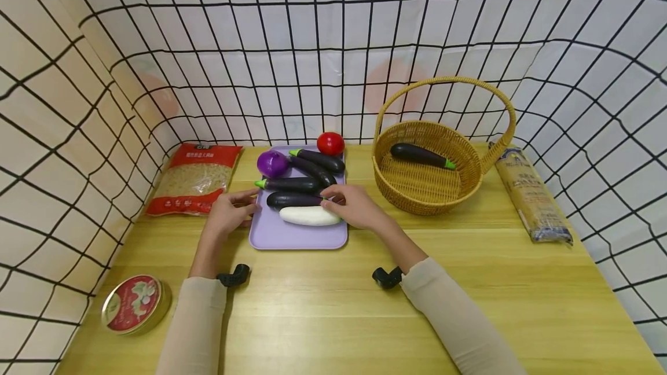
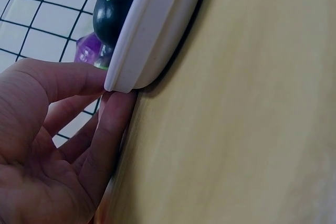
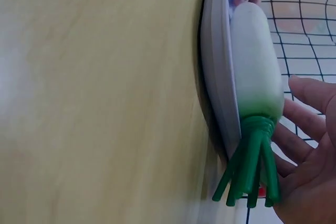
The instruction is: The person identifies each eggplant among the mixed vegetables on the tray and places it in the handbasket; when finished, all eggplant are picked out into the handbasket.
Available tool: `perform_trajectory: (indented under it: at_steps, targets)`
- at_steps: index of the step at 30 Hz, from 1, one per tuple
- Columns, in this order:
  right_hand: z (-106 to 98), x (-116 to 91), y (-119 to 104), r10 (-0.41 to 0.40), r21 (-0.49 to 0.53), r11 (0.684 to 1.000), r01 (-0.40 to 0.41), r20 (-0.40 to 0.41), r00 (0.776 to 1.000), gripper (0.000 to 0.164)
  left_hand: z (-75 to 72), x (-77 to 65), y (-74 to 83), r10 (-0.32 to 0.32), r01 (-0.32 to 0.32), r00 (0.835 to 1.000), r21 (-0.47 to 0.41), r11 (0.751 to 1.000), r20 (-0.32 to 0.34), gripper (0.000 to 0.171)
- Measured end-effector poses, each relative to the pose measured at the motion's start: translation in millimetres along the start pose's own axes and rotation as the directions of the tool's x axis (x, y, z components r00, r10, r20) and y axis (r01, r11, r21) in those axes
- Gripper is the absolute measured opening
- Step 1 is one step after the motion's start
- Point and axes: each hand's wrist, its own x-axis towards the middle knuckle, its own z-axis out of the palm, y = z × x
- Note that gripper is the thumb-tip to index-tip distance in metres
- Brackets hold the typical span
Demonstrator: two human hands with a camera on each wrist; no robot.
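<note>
A lilac tray (image 1: 298, 241) holds a white radish (image 1: 310, 216) at its front, a dark eggplant (image 1: 294, 199) right behind it, more eggplants (image 1: 292, 184) and a round purple vegetable (image 1: 272, 164). A tomato (image 1: 330, 143) sits at its back right corner. My left hand (image 1: 229, 212) grips the tray's left edge, thumb and fingers at the rim (image 2: 122, 72). Over the tray's right side, my right hand (image 1: 354, 206) reaches to the eggplant's stem end with thumb and forefinger apart. The radish's green leaves (image 3: 254, 166) show beside that hand in the right wrist view.
A wicker basket (image 1: 432, 204) with a tall handle and one eggplant (image 1: 422, 155) inside stands right of the tray. Beyond it lies a long plastic packet (image 1: 531, 195). A red pasta bag (image 1: 195, 178) and a round tin (image 1: 136, 305) are at left. Black-lined grid cloth encloses the table.
</note>
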Motion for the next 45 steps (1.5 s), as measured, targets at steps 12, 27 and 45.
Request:
perform_trajectory:
  at_steps: [12, 27, 45]
  targets:
    - [1.5, 16.9, -4.8, 0.038, -0.075, 0.997, -0.035, 0.038, 0.999, 0.034, 0.3, 1.6, -0.9, 0.005, -0.005, 1.0, -0.021, 1.0, 0.006, 0.048]
    - [-6.3, 23.3, -3.9, 0.051, -0.118, 0.992, -0.037, 0.114, 0.992, 0.036, 6.1, -2.1, 5.0, 0.02, -0.019, 0.999, 0.009, 1.0, -0.028, 0.046]
    - [-64.7, -33.1, -3.3, 0.024, -0.054, 0.998, -0.028, -0.065, 0.998, 0.034, 16.2, 0.3, 10.5, 0.056, -0.053, 0.996, 0.051, 0.997, -0.068, 0.049]
